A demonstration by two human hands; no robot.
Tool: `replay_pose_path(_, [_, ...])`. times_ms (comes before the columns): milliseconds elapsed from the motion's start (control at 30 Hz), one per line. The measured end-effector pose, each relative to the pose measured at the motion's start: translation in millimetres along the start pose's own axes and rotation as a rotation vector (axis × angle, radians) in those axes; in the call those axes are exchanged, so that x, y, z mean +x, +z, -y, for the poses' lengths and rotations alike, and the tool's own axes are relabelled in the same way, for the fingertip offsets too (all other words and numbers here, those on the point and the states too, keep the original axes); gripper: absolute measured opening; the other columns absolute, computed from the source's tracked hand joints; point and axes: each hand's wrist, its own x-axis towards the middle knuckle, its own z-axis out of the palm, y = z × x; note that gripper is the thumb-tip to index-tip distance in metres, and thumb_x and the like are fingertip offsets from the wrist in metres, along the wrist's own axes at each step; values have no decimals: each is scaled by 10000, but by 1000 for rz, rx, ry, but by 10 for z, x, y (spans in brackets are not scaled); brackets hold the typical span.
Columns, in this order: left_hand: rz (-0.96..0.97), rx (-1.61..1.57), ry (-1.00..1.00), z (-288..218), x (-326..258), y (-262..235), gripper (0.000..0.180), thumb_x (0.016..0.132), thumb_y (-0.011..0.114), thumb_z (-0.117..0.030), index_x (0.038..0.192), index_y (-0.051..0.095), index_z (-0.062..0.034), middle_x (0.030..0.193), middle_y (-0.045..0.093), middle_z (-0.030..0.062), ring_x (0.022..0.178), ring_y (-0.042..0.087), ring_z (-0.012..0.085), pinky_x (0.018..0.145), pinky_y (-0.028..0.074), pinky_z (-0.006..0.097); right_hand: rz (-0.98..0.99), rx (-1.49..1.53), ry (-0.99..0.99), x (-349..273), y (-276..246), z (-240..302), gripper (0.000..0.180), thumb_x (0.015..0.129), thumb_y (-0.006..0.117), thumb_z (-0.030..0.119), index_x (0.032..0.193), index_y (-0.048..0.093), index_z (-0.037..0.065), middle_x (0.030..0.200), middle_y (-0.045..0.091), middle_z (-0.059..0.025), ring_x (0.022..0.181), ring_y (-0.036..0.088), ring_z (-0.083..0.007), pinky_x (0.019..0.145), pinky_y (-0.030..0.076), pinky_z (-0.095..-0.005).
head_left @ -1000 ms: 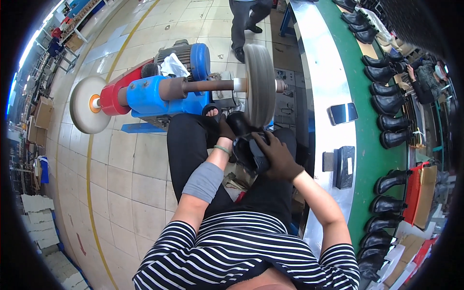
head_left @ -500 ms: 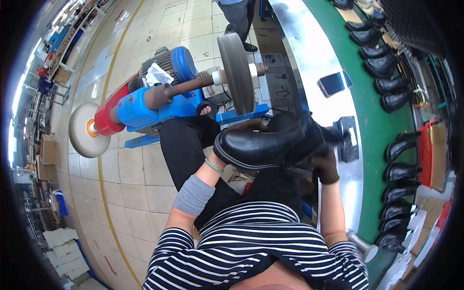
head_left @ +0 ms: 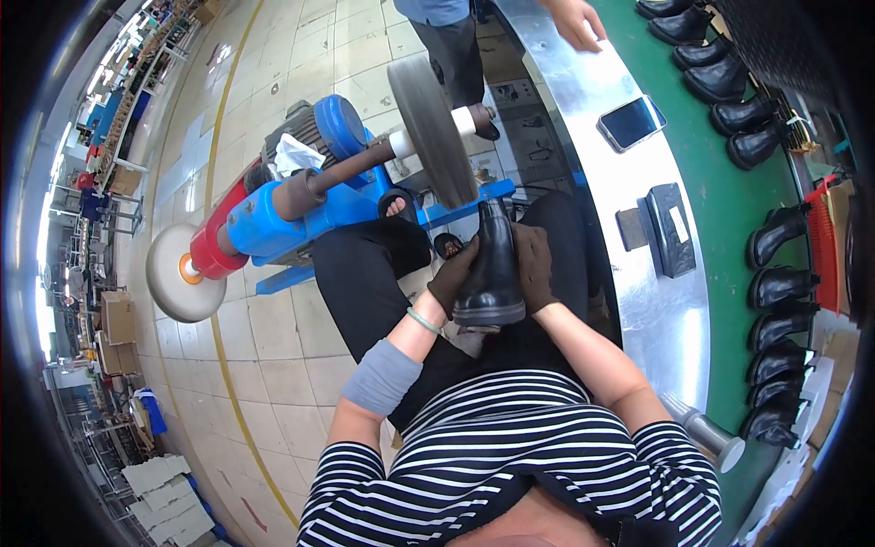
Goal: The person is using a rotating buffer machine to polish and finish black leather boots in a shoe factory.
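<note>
A shiny black ankle boot (head_left: 489,276) is held between my two hands above my lap. My left hand (head_left: 455,273), in a dark brown glove, grips its left side. On the other side, my right hand (head_left: 534,265), gloved the same way, presses around it. The boot's rounded, thick-soled end is turned toward me, and its narrower far end reaches the lower edge of a dark buffing wheel (head_left: 432,135). Whether boot and wheel touch, I cannot tell. The wheel sits on the shaft of a blue and red polishing machine (head_left: 264,219).
A metal bench (head_left: 661,319) on my right carries a phone (head_left: 632,123), a black box (head_left: 670,230) and a brown block (head_left: 631,229). Several black boots (head_left: 779,287) line the green surface beyond. A pale wheel (head_left: 185,281) is at left. Another person's hand (head_left: 576,23) is over the bench's far end.
The boot has swung from sideways near the bench to lengthwise under the wheel. My right hand has left the bench side and joined it. Another person's hand has appeared over the bench.
</note>
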Motion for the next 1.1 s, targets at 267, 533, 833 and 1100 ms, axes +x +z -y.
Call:
replay_pose_path(267, [266, 378, 532, -207, 393, -295, 313, 943, 463, -199, 1175, 542, -6, 1113, 614, 149, 1057, 589, 263, 948, 472, 391, 591, 358, 481, 945, 607, -269, 362, 952, 405, 308, 1088, 564, 13, 1005, 618, -143, 876, 572, -210, 813, 432, -353])
replay_pose_path(533, [271, 239, 436, -365, 477, -420, 339, 887, 560, -190, 1180, 542, -20, 1155, 603, 135, 1075, 578, 256, 945, 472, 376, 414, 232, 76, 1050, 753, -158, 407, 878, 399, 185, 1221, 504, -8, 1061, 595, -170, 951, 562, -248, 855, 431, -348])
replay_pose_path(833, [325, -44, 417, -62, 386, -338, 505, 891, 581, -376, 1292, 481, -86, 1199, 585, 135, 1091, 570, 279, 957, 464, 394, 453, 517, 205, 926, 647, -119, 618, 803, 522, 85, 1399, 371, 17, 1008, 603, -60, 842, 555, -135, 743, 429, -239])
replay_pose_path(1100, [-129, 167, 225, 238, -316, -43, 451, 926, 543, -348, 1268, 496, -58, 1159, 590, 72, 1022, 592, 167, 915, 481, 339, 563, 543, 92, 112, 194, 272, 712, 853, 507, 46, 1476, 163, 52, 1021, 536, -63, 901, 502, -118, 839, 397, -247])
